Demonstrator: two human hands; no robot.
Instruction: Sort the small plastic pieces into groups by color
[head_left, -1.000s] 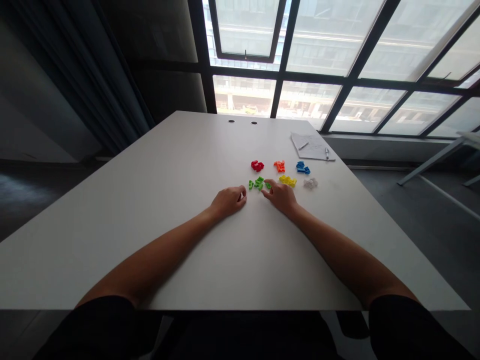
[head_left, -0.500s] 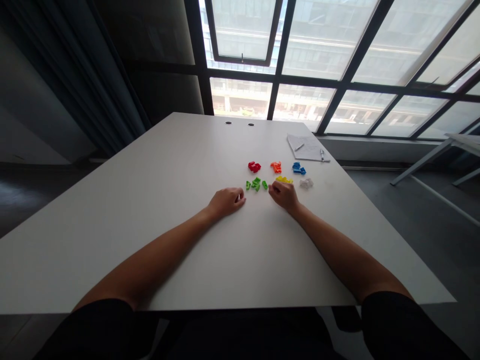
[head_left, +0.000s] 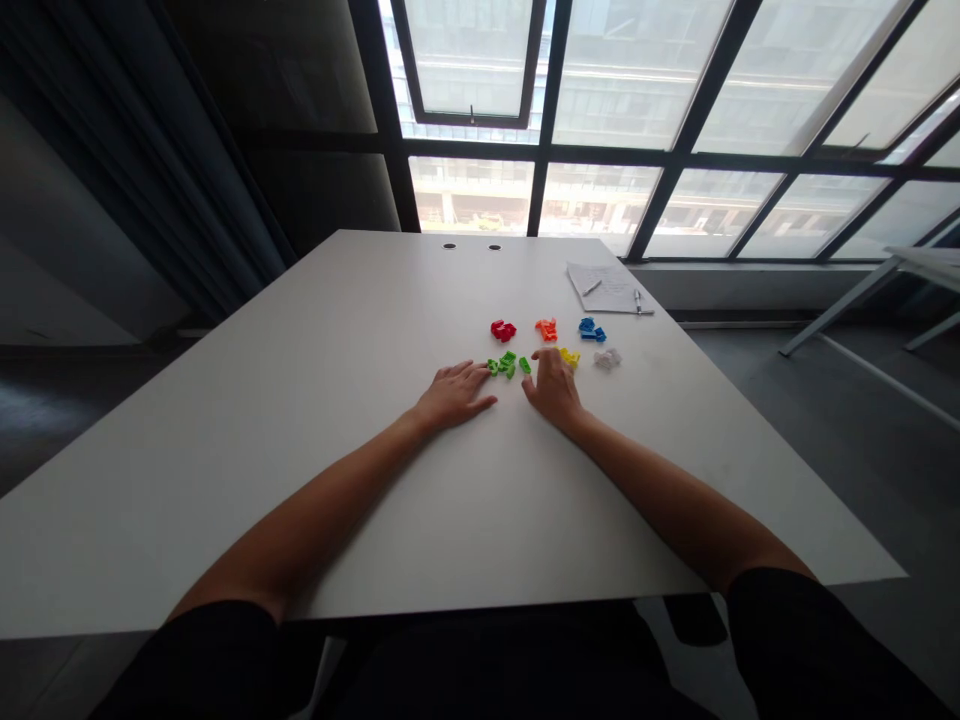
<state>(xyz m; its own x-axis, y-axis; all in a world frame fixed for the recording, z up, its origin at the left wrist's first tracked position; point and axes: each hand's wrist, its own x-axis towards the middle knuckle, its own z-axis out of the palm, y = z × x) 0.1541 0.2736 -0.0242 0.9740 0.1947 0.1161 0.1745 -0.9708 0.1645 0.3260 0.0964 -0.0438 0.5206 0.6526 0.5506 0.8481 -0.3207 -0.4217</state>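
Several small green plastic pieces (head_left: 508,362) lie on the white table (head_left: 375,330) between my hands. My left hand (head_left: 453,396) rests flat with its fingers stretched out, the fingertips touching or almost touching the leftmost green piece. Just right of a single green piece (head_left: 525,366), my right hand (head_left: 554,388) has its thumb and index finger apart and appears to hold nothing. Yellow pieces (head_left: 571,357) are partly hidden behind the right hand. Clear pieces (head_left: 608,357) lie to the right of them.
Behind the green and yellow pieces are piles of red pieces (head_left: 503,330), orange pieces (head_left: 547,329) and blue pieces (head_left: 592,330). Farther back on the right lies a sheet of paper (head_left: 611,290) with pens on it. Windows (head_left: 472,195) stand beyond the table's far edge.
My left hand has opened from a loose curl, its fingers now stretched toward the green pieces. The right hand's thumb and index finger have spread apart. The camera view has shifted slightly.
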